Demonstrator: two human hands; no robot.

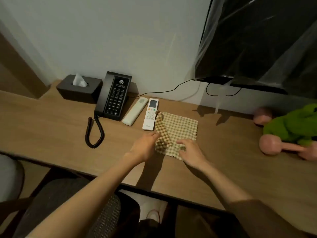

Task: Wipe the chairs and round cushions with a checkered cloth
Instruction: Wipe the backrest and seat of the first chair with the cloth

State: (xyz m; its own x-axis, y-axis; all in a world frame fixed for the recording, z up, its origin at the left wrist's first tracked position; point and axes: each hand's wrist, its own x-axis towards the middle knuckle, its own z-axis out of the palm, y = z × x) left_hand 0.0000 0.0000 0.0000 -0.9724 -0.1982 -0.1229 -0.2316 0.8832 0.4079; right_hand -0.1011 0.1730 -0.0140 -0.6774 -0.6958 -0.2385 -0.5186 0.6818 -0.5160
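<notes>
A beige-and-brown checkered cloth (180, 129) lies on the wooden desk (51, 127), its left edge folded up and over. My left hand (144, 148) pinches that lifted left flap between thumb and fingers. My right hand (190, 152) presses its fingertips on the cloth's near right corner. Under the desk edge, a dark chair seat with a grey woven cushion (56, 200) shows at the lower left. A pale round shape (8, 176) at the far left edge is too cropped to identify.
Along the wall stand a black tissue box (79, 89) and a black desk phone (115, 97) with coiled cord. Two white remotes (151, 114) lie just left of the cloth. A green plush toy (291, 124) and pink dumbbells (277, 146) sit at right. A plastic-wrapped TV (260, 40) hangs above.
</notes>
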